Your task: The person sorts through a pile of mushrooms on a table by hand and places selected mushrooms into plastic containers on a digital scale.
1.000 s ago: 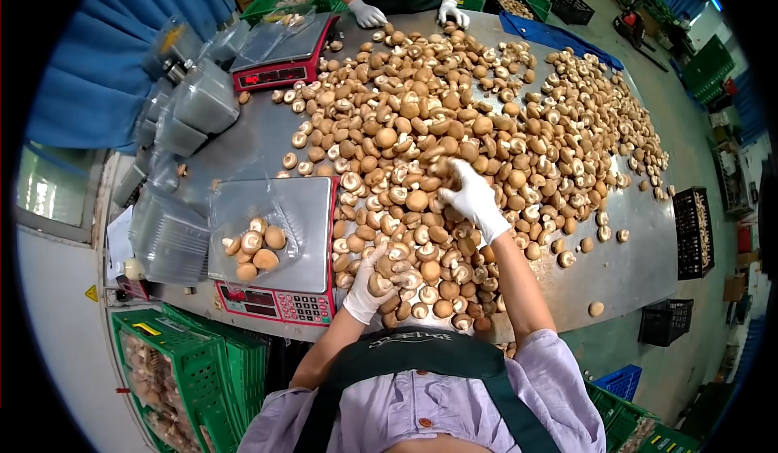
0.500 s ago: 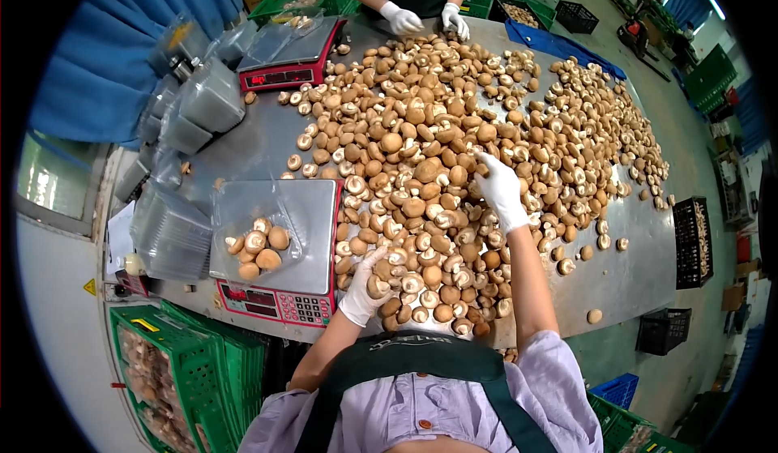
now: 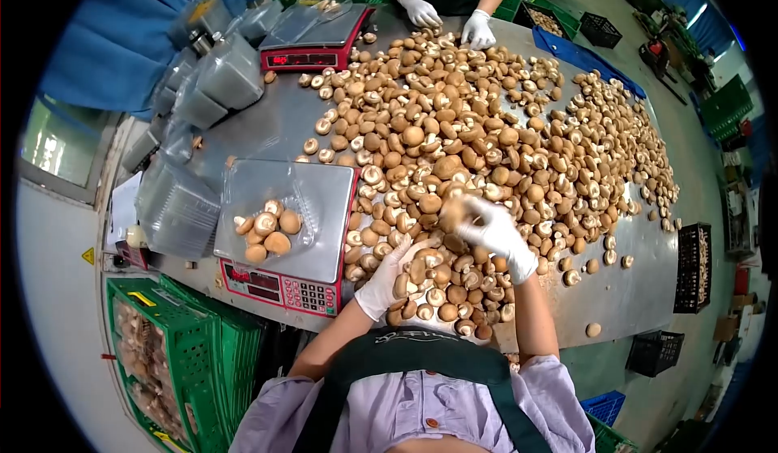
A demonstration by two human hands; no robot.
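Observation:
A big heap of brown-capped shiitake mushrooms [image 3: 442,133] covers the metal table. My right hand [image 3: 501,237], in a white glove, is over the near part of the heap, its fingers closed on a mushroom [image 3: 454,212] that is smeared by motion. Low at the heap's near left edge, my gloved left hand [image 3: 382,284] curls around a mushroom [image 3: 402,285], with more mushrooms touching its fingers. Left of that hand, an open clear plastic box [image 3: 293,198] with several mushrooms [image 3: 266,224] inside rests on a red-framed scale [image 3: 326,246].
Stacked clear boxes [image 3: 174,210] stand left of the scale. A second scale [image 3: 312,44] is farther back. Across the table, a person's gloved hands [image 3: 478,30] touch the heap. Green crates [image 3: 174,348] sit at lower left; a black crate [image 3: 694,267] stands beyond the right edge.
My right hand has come left and nearer, now with a mushroom in it. My left hand has shifted right and slightly up. The whole view has shifted a little.

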